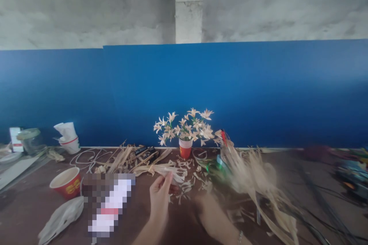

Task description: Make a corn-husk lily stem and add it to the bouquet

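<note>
My left hand (pixel 160 196) is raised over the brown table (pixel 34 206), fingers pinched on a pale dried husk strip (pixel 161 170) that runs to the left and right. My right hand (pixel 211 211) is smeared by motion, and its fingers do not show clearly. It is beside a blurred bundle of dried husks (pixel 253 176) that sweeps down to the right. Behind both hands a small red cup (pixel 185 148) holds a bunch of cream husk flowers (pixel 186 124).
Loose husk scraps (pixel 126 159) litter the table's middle. A red paper cup (pixel 66 182) and a white plastic bag (pixel 61 218) lie at left, a crumpled cup (pixel 68 138) and a glass jar (pixel 30 140) farther back. Dark cables (pixel 324 199) cross the right side. A blue panel (pixel 258 92) backs the table.
</note>
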{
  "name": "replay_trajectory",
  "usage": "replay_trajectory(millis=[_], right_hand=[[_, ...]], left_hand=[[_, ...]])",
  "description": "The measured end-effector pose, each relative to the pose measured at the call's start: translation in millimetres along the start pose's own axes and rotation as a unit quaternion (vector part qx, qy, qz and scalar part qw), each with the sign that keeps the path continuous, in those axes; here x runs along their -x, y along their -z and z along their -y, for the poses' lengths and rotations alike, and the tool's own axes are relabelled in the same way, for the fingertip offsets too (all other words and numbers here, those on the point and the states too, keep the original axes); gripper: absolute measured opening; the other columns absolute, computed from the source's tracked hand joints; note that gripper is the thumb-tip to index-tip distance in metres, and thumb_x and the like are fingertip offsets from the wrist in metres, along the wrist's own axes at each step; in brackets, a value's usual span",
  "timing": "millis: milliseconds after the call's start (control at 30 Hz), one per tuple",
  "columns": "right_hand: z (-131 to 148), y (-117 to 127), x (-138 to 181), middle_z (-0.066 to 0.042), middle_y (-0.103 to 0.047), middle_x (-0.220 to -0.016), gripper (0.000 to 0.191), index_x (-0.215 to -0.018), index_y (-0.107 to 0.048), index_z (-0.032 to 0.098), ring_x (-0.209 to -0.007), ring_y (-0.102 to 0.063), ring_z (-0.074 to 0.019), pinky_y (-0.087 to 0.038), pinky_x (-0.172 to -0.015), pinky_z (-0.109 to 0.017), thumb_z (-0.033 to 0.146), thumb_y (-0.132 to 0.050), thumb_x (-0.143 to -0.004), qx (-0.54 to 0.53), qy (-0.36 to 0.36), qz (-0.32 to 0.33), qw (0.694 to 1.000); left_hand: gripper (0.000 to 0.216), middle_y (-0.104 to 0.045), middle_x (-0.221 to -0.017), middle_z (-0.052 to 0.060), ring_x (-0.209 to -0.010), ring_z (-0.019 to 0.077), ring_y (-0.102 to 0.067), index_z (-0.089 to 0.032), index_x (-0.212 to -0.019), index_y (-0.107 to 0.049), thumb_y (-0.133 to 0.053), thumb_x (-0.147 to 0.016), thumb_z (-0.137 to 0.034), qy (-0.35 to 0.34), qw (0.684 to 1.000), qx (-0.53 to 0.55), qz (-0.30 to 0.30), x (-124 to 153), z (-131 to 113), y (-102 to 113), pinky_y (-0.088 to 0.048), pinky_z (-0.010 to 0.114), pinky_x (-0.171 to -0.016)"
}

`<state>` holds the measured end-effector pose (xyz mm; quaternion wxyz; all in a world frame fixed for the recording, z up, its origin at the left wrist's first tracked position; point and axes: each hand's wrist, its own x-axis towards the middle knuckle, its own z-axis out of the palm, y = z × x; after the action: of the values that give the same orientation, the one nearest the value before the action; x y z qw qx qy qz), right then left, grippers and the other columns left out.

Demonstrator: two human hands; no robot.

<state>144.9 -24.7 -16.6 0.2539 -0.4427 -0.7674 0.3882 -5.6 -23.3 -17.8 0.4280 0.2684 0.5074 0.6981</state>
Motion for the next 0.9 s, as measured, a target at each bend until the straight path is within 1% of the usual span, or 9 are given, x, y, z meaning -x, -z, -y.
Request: replay_trajectory(millis=[67,167,267,333,433,533,633,833,900], right_hand=[[-2.0,-0.8,-0.1,0.000,-0.060,-0.055,0.016,-0.059,-0.062,0.014,-0.056,-0.052,-0.0118,-0.038,-0.053,-0.019,0.018,-0.048,-0.067,-0.020,-0.017,0.015,1.000],[-7.8,2.9,-0.2,0.004,-0.052,-0.045,0.013,-0.059,-0.061,0.015,-0.043,-0.046,-0.0091,-0.035,-0.045,-0.019,0.020,-0.050,-0.065,-0.063,-0.055,0.082,0.993],[-13.0,11.9,0.8,0.005,-0.049,-0.041,0.015,-0.071,-0.064,0.016,-0.035,-0.041,-0.0089,-0.032,-0.038,-0.020,0.026,-0.053,-0.067,-0.097,-0.104,0.136,0.980],[-15.1,17.3,1.7,0.004,-0.052,-0.042,0.019,-0.078,-0.064,0.017,-0.033,-0.041,-0.0088,-0.032,-0.037,-0.020,0.030,-0.054,-0.068,-0.103,-0.121,0.141,0.977],[-17.7,19.1,1.5,0.004,-0.053,-0.043,0.020,-0.077,-0.064,0.017,-0.031,-0.040,-0.0078,-0.032,-0.036,-0.020,0.032,-0.057,-0.067,-0.101,-0.125,0.141,0.977],[-22.6,14.6,-1.2,0.004,-0.052,-0.041,0.019,-0.069,-0.063,0.017,-0.029,-0.039,-0.0069,-0.032,-0.033,-0.018,0.035,-0.056,-0.069,-0.100,-0.128,0.147,0.976],[-29.8,10.1,-4.0,0.005,-0.049,-0.039,0.025,-0.064,-0.060,0.016,-0.028,-0.038,-0.0059,-0.031,-0.030,-0.016,0.038,-0.052,-0.073,-0.109,-0.128,0.148,0.975],[-38.7,8.3,-4.7,0.007,-0.049,-0.038,0.024,-0.070,-0.063,0.015,-0.027,-0.037,-0.0042,-0.030,-0.028,-0.013,0.038,-0.054,-0.072,-0.127,-0.129,0.144,0.973],[-38.9,8.1,-4.9,0.007,-0.048,-0.038,0.023,-0.068,-0.062,0.015,-0.028,-0.039,-0.0049,-0.030,-0.028,-0.013,0.037,-0.055,-0.070,-0.130,-0.131,0.148,0.972]], left_hand=[[0.034,-0.055,-0.043,-0.002,-0.041,0.0118,-0.051,-0.015,-0.058,-0.058,-0.071,-0.059,-0.046,-0.004,1.000,-0.004,0.006,-2.6,1.2,1.7,-0.042,0.021,-0.042],[0.033,-0.053,-0.043,-0.003,-0.041,0.0104,-0.050,-0.015,-0.058,-0.058,-0.069,-0.061,-0.045,-0.016,1.000,-0.020,0.018,-9.8,1.8,7.3,-0.040,0.020,-0.042],[0.034,-0.052,-0.043,-0.004,-0.039,0.0085,-0.047,-0.015,-0.057,-0.056,-0.068,-0.063,-0.046,-0.019,0.998,-0.044,0.040,-17.1,-0.3,13.2,-0.036,0.018,-0.039],[0.036,-0.052,-0.044,-0.004,-0.037,0.0077,-0.045,-0.014,-0.058,-0.057,-0.067,-0.063,-0.048,-0.013,0.996,-0.060,0.068,-20.5,-2.1,15.6,-0.034,0.017,-0.037],[0.038,-0.052,-0.043,-0.003,-0.034,0.0072,-0.042,-0.014,-0.056,-0.056,-0.066,-0.061,-0.050,-0.006,0.992,-0.087,0.094,-23.3,-3.1,16.6,-0.031,0.018,-0.035],[0.039,-0.052,-0.041,-0.003,-0.033,0.0069,-0.041,-0.014,-0.055,-0.056,-0.067,-0.060,-0.052,-0.012,0.990,-0.107,0.095,-25.0,-1.6,16.6,-0.029,0.018,-0.034],[0.039,-0.049,-0.039,-0.004,-0.032,0.0065,-0.039,-0.014,-0.055,-0.057,-0.067,-0.059,-0.052,-0.005,0.989,-0.110,0.099,-26.1,-0.3,17.0,-0.028,0.017,-0.034],[0.041,-0.047,-0.037,-0.004,-0.030,0.0051,-0.037,-0.014,-0.051,-0.056,-0.067,-0.058,-0.053,0.001,0.985,-0.129,0.113,-26.3,-0.4,16.8,-0.023,0.017,-0.033],[0.042,-0.047,-0.036,-0.004,-0.030,0.0050,-0.037,-0.014,-0.049,-0.055,-0.067,-0.058,-0.053,0.006,0.983,-0.134,0.128,-26.1,1.6,16.3,-0.023,0.017,-0.033]])
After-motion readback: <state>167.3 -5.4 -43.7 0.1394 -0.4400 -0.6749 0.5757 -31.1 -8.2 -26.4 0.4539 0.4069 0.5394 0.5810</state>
